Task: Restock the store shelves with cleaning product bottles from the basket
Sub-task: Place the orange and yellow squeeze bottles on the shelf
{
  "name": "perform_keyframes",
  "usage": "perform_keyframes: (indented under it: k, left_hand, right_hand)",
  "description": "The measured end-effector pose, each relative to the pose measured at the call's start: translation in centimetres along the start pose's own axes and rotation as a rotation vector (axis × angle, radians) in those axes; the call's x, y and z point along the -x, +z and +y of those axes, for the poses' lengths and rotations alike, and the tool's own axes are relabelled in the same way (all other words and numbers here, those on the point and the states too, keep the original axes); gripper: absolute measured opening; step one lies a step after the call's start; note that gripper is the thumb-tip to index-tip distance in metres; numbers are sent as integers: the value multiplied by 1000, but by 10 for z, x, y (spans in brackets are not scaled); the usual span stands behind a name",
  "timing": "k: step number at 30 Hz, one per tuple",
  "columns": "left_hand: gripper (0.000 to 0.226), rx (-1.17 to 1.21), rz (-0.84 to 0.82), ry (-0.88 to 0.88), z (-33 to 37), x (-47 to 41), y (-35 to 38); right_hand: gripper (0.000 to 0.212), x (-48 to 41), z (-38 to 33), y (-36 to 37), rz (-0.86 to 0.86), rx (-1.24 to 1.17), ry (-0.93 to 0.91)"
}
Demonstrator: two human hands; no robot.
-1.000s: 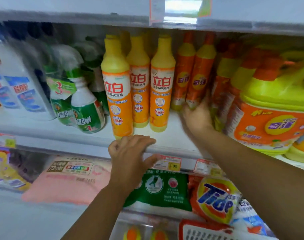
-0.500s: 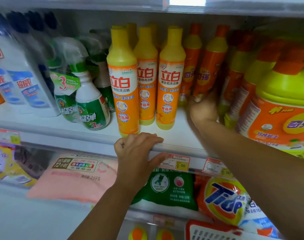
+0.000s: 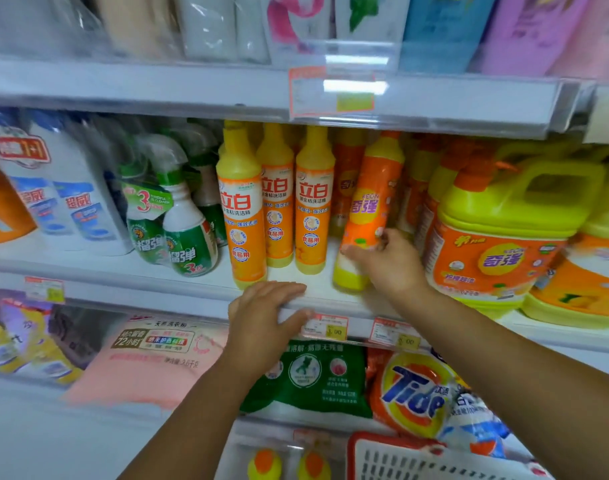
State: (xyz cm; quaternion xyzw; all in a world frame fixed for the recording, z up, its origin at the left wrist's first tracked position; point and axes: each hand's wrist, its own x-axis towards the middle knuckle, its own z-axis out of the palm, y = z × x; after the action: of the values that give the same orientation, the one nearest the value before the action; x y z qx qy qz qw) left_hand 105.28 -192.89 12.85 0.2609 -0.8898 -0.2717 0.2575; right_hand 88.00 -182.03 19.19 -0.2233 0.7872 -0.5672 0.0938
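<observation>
My right hand (image 3: 387, 263) grips the lower part of an orange bottle with a yellow base (image 3: 370, 209), which leans left near the front of the middle shelf (image 3: 178, 271). Three tall yellow-and-orange bottles (image 3: 242, 216) stand upright just left of it. My left hand (image 3: 265, 318) rests flat on the shelf's front edge below them, fingers curled over the lip and holding nothing loose. A corner of the red-rimmed white basket (image 3: 400, 459) shows at the bottom, with two orange-capped yellow bottle tops (image 3: 265, 462) beside it.
Green spray bottles (image 3: 185, 230) and white bottles (image 3: 53, 188) fill the shelf's left. Big yellow-and-orange jugs (image 3: 497, 237) crowd the right. Below lie a pink bag (image 3: 147, 362), a green bag (image 3: 313, 375) and a Tide bag (image 3: 417, 396). Price tags (image 3: 325, 329) line the edge.
My right hand has pulled an orange bottle from the back row forward to the shelf front, tilting it left. The view has lifted, showing the upper shelf. My left hand stays on the edge.
</observation>
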Motion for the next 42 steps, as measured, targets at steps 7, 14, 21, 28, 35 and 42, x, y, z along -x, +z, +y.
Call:
perform_keyframes:
  k: [7,14,21,28,35,42]
  left_hand:
    - [44,685,-218,-230,110,63,-49]
    - [44,1068,-438,-326,175,131,-29]
    - [42,724,-395,-136,205,169,1]
    - [49,517,-579,-167,199,183,38]
    - [46,596,-970,-290,179,163,42]
    - [59,485,-711,-243,175,165,53]
  right_hand:
    - [35,130,-36,-77,-412,-263,80]
    - [27,218,-9,-152,-583,139,-121]
    - [88,224,-2,-214,-371,-273,-7]
    - [57,219,27,-213,-202,-252,-17]
    - [59,186,43,-227,-423,-521,148]
    - [44,175,46,-202,-349,-235,114]
